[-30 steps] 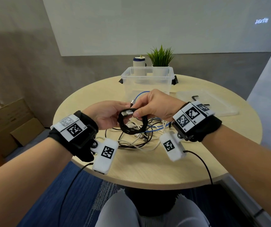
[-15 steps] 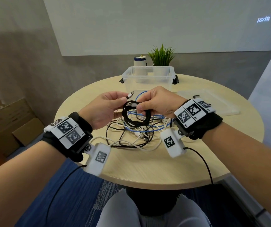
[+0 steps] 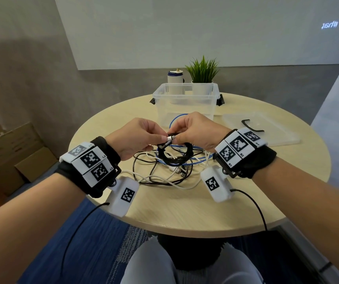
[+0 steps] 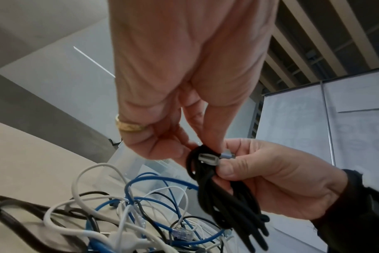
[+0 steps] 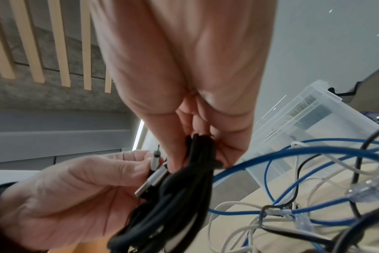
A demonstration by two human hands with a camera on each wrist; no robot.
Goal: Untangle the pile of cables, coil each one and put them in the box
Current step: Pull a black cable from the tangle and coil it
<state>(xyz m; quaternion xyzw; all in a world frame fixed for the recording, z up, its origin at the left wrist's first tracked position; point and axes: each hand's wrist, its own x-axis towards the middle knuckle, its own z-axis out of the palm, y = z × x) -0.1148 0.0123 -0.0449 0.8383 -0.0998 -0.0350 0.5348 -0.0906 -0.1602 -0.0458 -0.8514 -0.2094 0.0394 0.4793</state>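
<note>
While outside box point(image 3: 185, 113), coil point(image 3: 174, 160) in 2 hands point(image 3: 136, 138) point(image 3: 197, 132)

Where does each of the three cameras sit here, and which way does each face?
Head: worn on the head, looks down at the table; both forearms and the left hand show.
Left wrist: looks along the left palm, upward, at the right hand.
Right wrist: looks along the right palm toward the clear box.
Shared: all show the coiled black cable held by both hands.

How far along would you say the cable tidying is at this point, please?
Done: one black cable looks coiled. In hand: the left hand and right hand pinch its plugs and top. Left: the tangled pile remains on the table; the box seems empty.
</note>
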